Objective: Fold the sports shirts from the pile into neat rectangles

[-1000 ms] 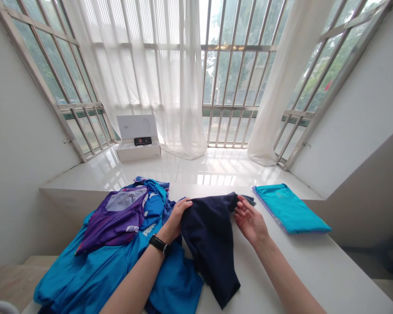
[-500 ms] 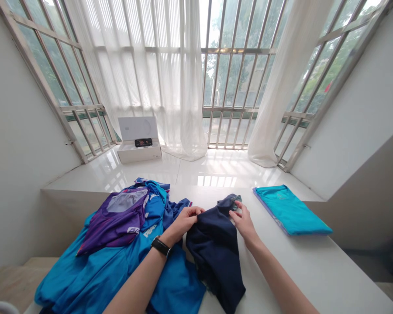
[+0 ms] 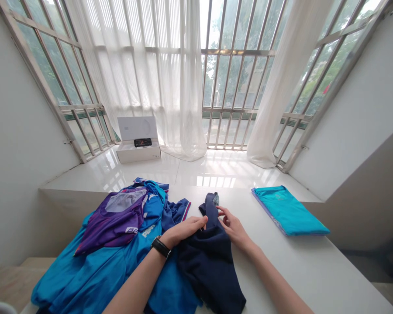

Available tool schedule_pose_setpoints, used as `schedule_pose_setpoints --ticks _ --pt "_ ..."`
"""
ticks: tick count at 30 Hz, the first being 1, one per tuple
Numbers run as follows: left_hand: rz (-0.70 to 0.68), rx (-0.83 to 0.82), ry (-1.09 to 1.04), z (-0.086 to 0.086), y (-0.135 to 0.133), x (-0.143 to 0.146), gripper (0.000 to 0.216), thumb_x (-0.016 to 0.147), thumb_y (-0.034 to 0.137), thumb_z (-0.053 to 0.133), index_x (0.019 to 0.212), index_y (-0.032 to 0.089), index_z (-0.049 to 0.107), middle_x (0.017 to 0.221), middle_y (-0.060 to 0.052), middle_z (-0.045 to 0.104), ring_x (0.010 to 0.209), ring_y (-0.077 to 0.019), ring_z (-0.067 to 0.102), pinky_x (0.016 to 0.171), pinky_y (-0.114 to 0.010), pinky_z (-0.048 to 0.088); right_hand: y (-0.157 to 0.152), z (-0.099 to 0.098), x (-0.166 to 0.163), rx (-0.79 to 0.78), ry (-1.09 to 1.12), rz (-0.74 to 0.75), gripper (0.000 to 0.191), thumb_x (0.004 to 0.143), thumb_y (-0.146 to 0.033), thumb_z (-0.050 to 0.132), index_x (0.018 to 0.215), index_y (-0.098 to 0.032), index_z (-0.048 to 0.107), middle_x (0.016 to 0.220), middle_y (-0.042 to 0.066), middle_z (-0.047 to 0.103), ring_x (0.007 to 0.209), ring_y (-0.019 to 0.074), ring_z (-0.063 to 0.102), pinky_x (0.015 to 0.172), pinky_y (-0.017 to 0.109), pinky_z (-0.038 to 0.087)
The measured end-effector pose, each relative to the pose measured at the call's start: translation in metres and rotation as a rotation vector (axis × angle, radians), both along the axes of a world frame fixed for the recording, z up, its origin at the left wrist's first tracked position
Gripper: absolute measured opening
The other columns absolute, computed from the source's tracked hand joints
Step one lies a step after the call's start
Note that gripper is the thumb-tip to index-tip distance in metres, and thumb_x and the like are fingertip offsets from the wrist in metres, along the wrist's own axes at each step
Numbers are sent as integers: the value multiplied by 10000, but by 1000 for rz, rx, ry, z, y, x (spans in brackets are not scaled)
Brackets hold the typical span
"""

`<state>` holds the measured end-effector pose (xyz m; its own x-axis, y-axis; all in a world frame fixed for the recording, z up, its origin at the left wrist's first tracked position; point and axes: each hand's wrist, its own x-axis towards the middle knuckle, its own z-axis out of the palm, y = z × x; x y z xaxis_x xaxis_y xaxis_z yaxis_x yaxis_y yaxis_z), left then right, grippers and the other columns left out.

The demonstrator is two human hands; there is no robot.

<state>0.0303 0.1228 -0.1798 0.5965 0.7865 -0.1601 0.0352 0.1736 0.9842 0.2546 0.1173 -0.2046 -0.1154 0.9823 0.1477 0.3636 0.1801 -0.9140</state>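
A dark navy garment (image 3: pixel 209 257) lies bunched on the white table in front of me, its kind not clear from its folds. Its narrow upper end shows a greyish patterned patch (image 3: pixel 216 199). My left hand (image 3: pixel 186 230), with a black watch on the wrist, is closed on the garment's left side, thumb on top. My right hand (image 3: pixel 234 227) has its fingers bent at the opposite edge, holding the cloth near the upper end; some fingertips are hidden.
A heap of blue sports shirts (image 3: pixel 98 270) with a purple shirt (image 3: pixel 118 226) on top lies at the left. Folded turquoise clothing (image 3: pixel 291 211) sits on the white table (image 3: pixel 281 266) at the right. Behind, an open white box (image 3: pixel 139 153) holds a phone (image 3: pixel 143 142).
The navy garment's upper end has moved left and is now narrower and folded. My right hand has shifted left and slightly down, closer to my left hand.
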Motion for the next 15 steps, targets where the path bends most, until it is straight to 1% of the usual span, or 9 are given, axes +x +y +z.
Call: schedule_pose_setpoints --ticks 2,3,4,6,9,11,13,14,15 --pt "-64 90 37 -3 -1 0 456 876 594 602 824 161 732 748 -31 643 664 -162 540 654 -280 395 -6 6 -5 -43 78 120 359 814 -416 658 1123 -240 709 966 39 737 663 186 597 683 338 509" --pt "-65 119 49 -4 -1 0 442 866 586 622 861 160 737 759 -30 648 676 -166 550 653 -278 399 -9 9 -8 -64 120 183 339 805 -405 676 1092 -232 725 980 44 744 730 211 634 717 347 523" --pt "-45 153 64 -4 -1 0 427 851 574 648 886 158 738 763 -29 650 682 -167 557 650 -274 402 -12 11 -11 -80 161 241 334 797 -394 693 1083 -227 733 1004 50 749 808 241 660 761 362 533" --pt "29 236 104 -6 0 2 402 815 543 704 905 152 734 771 -30 654 700 -172 573 651 -269 414 -17 17 -16 -86 238 324 375 800 -377 708 1144 -230 721 1094 61 743 973 293 671 853 398 533" --pt "175 301 113 -7 2 4 404 765 518 765 906 144 703 837 -51 669 774 -194 619 691 -275 456 -20 22 -22 -53 321 348 437 811 -379 722 1231 -262 691 1271 70 680 1149 321 621 960 434 502" --pt "246 257 54 -7 4 4 447 749 518 784 975 150 667 971 -83 685 887 -223 652 757 -291 488 -21 25 -25 -38 349 336 426 798 -391 746 1207 -280 711 1350 73 628 1199 324 594 987 436 493" --pt "281 172 -3 -7 6 4 503 758 546 770 1047 160 628 1086 -111 679 976 -242 659 791 -301 503 -21 28 -26 -34 366 332 366 791 -405 758 1135 -281 750 1350 77 616 1202 322 591 983 425 497" --pt "284 121 -27 -7 6 4 525 769 570 751 1073 166 611 1102 -115 680 987 -243 663 786 -300 507 -22 29 -26 -37 377 334 331 794 -412 756 1097 -277 767 1327 79 625 1196 319 593 977 417 499" --pt "286 71 -53 -7 6 4 540 777 595 732 1087 172 599 1076 -108 690 969 -238 671 769 -294 509 -23 30 -26 -49 388 341 300 800 -421 751 1059 -271 780 1294 80 639 1182 315 598 969 409 501"
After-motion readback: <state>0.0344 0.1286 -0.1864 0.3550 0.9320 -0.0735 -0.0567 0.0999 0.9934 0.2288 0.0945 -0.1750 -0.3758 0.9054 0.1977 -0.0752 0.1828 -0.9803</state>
